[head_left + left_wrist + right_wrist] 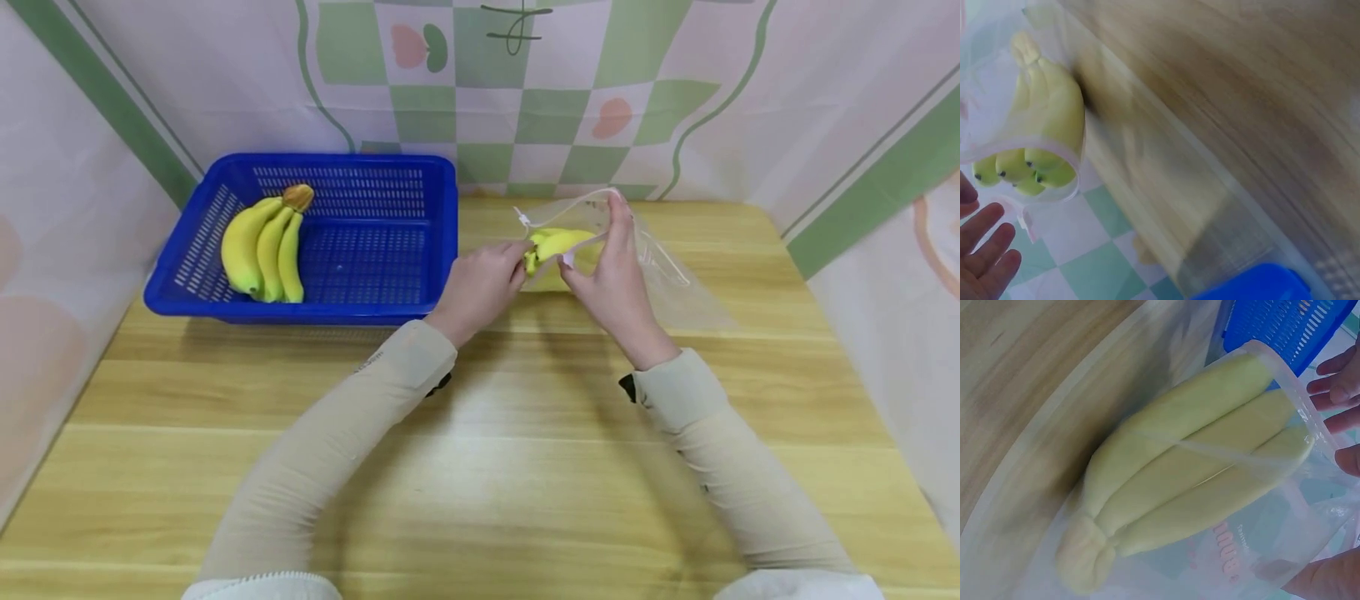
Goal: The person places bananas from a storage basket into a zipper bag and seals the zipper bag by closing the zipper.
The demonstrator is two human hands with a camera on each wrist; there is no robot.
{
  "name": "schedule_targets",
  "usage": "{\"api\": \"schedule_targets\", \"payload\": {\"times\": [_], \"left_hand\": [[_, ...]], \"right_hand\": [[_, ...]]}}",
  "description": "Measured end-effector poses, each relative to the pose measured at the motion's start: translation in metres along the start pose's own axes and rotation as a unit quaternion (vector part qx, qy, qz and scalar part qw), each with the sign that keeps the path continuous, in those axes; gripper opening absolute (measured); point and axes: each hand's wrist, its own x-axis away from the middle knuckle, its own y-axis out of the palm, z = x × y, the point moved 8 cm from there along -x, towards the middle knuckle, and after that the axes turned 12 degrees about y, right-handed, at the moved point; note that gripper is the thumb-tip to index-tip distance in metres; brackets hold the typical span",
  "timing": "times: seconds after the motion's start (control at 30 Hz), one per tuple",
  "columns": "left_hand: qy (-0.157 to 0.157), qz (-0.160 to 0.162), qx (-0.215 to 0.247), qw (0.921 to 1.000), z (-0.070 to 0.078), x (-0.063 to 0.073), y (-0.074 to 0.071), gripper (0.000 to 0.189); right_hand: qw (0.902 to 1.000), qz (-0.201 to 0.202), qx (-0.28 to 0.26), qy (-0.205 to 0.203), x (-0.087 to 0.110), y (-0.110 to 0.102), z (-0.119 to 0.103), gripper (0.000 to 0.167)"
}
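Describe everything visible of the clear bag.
The clear bag looks like thin plastic, with a pale slider at its mouth. It rests on the table right of the blue basket, mouth toward the basket. A bunch of bananas is inside, stem end deepest. The right hand holds the mouth open.

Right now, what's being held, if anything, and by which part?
The bag, by its open rim, in the right hand. The left hand, near the rim, seems to hold nothing.
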Motion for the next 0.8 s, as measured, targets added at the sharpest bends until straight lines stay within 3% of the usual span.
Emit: {"api": "schedule_targets", "payload": {"times": [0.27, 0.5, 0.8], "left_hand": [[-0.053, -0.008, -0.013, 0.9985, -0.025, 0.001, -0.016, 0.033], [-0.117, -0.006, -0.015, 0.9930, -0.058, 0.013, -0.035, 0.038], [-0.192, 0.047, -0.021, 0.9801, -0.110, 0.041, -0.057, 0.039]], "right_hand": [[0.9996, -0.015, -0.004, 0.025, -0.001, -0.001, 0.000, 0.097], [0.9990, -0.030, -0.012, 0.030, -0.002, 0.001, -0.001, 0.102], [0.9982, -0.033, -0.017, 0.048, -0.003, 0.001, 0.006, 0.100]]}}
